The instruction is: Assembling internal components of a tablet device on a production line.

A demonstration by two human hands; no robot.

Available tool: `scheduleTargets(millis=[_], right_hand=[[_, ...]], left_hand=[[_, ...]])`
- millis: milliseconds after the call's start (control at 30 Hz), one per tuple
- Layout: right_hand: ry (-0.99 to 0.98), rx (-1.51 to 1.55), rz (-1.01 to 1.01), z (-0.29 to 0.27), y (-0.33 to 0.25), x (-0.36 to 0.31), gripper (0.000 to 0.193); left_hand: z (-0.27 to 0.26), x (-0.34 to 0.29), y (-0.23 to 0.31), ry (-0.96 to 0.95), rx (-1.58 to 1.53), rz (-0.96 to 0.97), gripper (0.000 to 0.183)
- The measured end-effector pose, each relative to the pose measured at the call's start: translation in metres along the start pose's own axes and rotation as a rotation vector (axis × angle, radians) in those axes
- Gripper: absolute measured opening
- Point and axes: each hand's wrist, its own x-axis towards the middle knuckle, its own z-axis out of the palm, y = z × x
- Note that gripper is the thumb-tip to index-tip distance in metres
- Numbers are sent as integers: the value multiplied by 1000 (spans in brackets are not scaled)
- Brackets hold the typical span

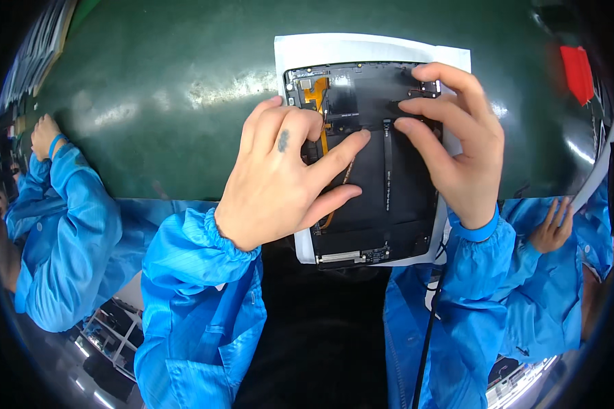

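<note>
An opened black tablet housing [361, 170] lies on a white sheet, its inner side up. An orange flex cable [316, 92] shows at its upper left, and a narrow black ribbon cable [388, 167] runs down its middle. My left hand [273, 170] rests over the left side, fingers apart, the index fingertip touching down just left of the ribbon's upper end. Over the upper right part is my right hand [464, 136], its thumb and index tips parted close to that same end and another finger on the top right corner. Nothing shows between the fingers of either hand.
Under the white sheet [368, 46] spreads a green tabletop [150, 136]. Far right lies a red object [577, 75]; papers [41, 41] are stacked far left. Co-workers in blue smocks sit on both sides, one hand [46, 136] at left, another [552, 228] at right. A black cord [426, 347] hangs by my right sleeve.
</note>
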Motion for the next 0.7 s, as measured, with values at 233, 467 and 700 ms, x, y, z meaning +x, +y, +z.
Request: scheduleTargets(millis=[233, 467, 700], right_hand=[[-54, -98, -57, 11, 3, -8, 14], [63, -137, -309, -13, -46, -57, 23], [27, -41, -441, -5, -66, -100, 33]], left_hand=[[3, -5, -1, 78, -54, -29, 58], [-16, -54, 41, -168, -1213, -235, 26], [3, -63, 75, -76, -1633, -508, 23]])
